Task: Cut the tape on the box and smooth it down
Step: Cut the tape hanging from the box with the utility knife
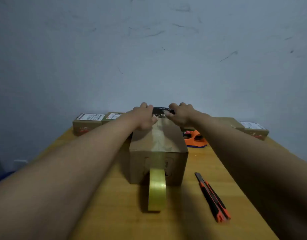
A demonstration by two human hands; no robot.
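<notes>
A brown cardboard box (139, 163) stands in the middle of the wooden table (112, 210). Clear tape (159, 135) runs along the box's top seam and down its front face to a yellowish tape roll (157, 189) standing on edge in front of the box. My left hand (143, 117) and my right hand (181, 114) are both at the box's far top edge, on either side of the tape. Their thumbs press on top and their fingers curl over the edge. A dark object (162, 110) shows between them. An orange and black utility knife (212, 197) lies right of the roll.
An orange tape dispenser (196, 138) lies behind the box on the right. Small labelled cartons line the table's back edge at the left (87, 122) and the right (253, 129). A scuffed grey wall rises just behind them.
</notes>
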